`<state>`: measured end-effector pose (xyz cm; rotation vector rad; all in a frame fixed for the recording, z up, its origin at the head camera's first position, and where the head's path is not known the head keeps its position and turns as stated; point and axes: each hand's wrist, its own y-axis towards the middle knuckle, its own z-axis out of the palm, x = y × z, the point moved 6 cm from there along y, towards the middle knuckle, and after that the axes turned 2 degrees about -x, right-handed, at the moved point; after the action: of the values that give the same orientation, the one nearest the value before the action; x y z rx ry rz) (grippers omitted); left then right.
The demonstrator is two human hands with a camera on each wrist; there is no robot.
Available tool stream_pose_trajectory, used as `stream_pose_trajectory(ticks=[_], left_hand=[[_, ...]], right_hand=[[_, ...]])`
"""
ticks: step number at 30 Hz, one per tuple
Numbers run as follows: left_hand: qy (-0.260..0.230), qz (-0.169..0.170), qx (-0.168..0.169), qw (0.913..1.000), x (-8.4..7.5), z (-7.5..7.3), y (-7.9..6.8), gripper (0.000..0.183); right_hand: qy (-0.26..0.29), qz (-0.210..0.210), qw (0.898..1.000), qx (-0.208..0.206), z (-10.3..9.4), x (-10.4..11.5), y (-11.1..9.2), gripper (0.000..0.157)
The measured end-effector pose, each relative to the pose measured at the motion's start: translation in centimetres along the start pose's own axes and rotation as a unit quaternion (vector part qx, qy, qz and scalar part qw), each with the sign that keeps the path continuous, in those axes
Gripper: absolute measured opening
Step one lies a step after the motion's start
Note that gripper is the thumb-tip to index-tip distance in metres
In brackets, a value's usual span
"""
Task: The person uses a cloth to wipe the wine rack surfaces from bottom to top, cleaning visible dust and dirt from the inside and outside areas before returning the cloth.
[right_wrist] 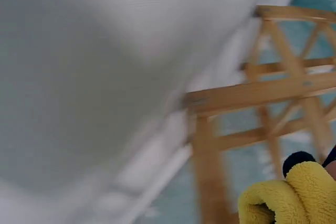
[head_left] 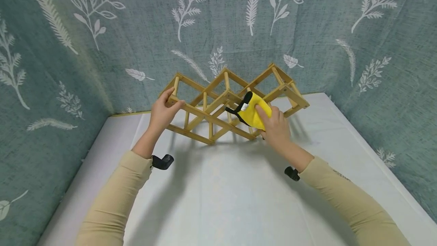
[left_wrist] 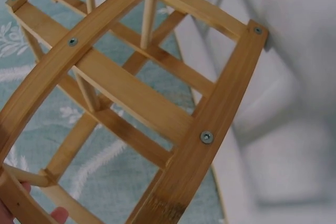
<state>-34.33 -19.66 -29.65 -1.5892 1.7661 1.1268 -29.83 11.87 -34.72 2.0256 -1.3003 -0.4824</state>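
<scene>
A folding lattice rack (head_left: 204, 116) of pale wood, like a wine rack, stands in zigzag form near the back of the table. My left hand (head_left: 162, 112) grips its upper left corner, thumb and fingers around the wood; only fingertips (left_wrist: 60, 214) show in the left wrist view. Bunched in my right hand (head_left: 277, 130) is a yellow cloth (head_left: 252, 114) with black edging and a small white tag. It lies against the rack's middle-right slats in the head view. Fluffy folds of the cloth (right_wrist: 302, 195) fill the lower right corner of the right wrist view.
A white-covered table (head_left: 211, 193) spreads under the rack and both forearms. Blue-green curtains (head_left: 150, 22) with white leaf prints hang right behind the rack and along both sides. Black wrist mounts (head_left: 163, 161) stick out below the hands.
</scene>
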Motion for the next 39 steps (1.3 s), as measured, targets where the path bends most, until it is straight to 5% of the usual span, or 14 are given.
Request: stream_pose_trajectory(ticks=[10, 16, 18, 22, 25, 29, 33, 36, 39], left_hand=[[0.014, -0.005, 0.006, 0.9999, -0.2, -0.2, -0.2, 0.068], [0.013, -0.008, 0.008, 0.9998, -0.1, -0.1, -0.2, 0.068], [0.015, -0.008, 0.008, 0.9998, -0.1, -0.1, -0.2, 0.068], [0.024, -0.007, 0.008, 0.9996, -0.1, -0.2, -0.2, 0.07], [0.032, -0.005, 0.011, 0.9994, -0.2, -0.2, -0.1, 0.07], [0.032, -0.003, 0.016, 0.9993, -0.1, -0.1, 0.0, 0.069], [0.03, -0.006, 0.015, 0.9994, 0.0, 0.0, 0.1, 0.069], [0.031, -0.007, 0.015, 0.9994, 0.0, -0.2, 0.0, 0.07], [0.034, -0.005, 0.011, 0.9993, 0.0, -0.5, 0.0, 0.07]], right_hand=[[-0.034, 0.049, 0.982, 0.177, 0.7, -6.8, -5.7, 0.079], [0.001, 0.124, 0.947, 0.297, -2.5, -6.4, -5.6, 0.072], [0.03, 0.139, 0.948, 0.284, -4.6, -4.8, -4.1, 0.072], [0.079, 0.083, 0.984, 0.138, -6.9, -0.9, 0.1, 0.075], [0.095, 0.011, 0.994, 0.046, -5.9, 1.3, 2.4, 0.076], [0.06, -0.05, 0.997, 0.0, -2.9, 2.5, 2.9, 0.073], [0.023, -0.035, 0.999, 0.007, -1.1, 1.0, 1.0, 0.071], [0.004, 0.002, 0.997, 0.073, -0.5, -1.3, -1.2, 0.074], [-0.021, 0.044, 0.984, 0.169, 0.2, -3.7, -3.4, 0.077]])
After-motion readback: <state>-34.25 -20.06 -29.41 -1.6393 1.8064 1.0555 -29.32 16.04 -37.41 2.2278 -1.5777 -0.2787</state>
